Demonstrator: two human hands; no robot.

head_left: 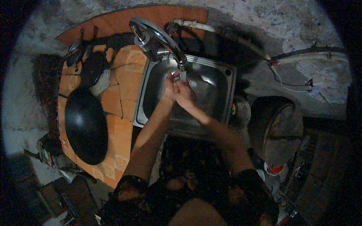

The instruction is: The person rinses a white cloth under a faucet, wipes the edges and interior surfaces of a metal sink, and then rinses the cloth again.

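Note:
My left hand (171,86) and my right hand (184,94) meet under the tip of a curved chrome faucet (160,33), over a stainless steel sink (207,96). A short stream of water (183,77) falls from the spout onto them. Both palms turn inward and touch, with the fingers loosely curved upward like a cup. The left fingers reach up beside the stream; the right fingers are partly hidden behind the water and the other hand. I make out no object in either hand.
Left of the sink, a large black wok (86,126) lies on an orange-tiled counter (120,96). Behind it are dark pans (94,67). A big round dark vessel (279,130) stands to the right. Pipes (196,25) run along the rough wall.

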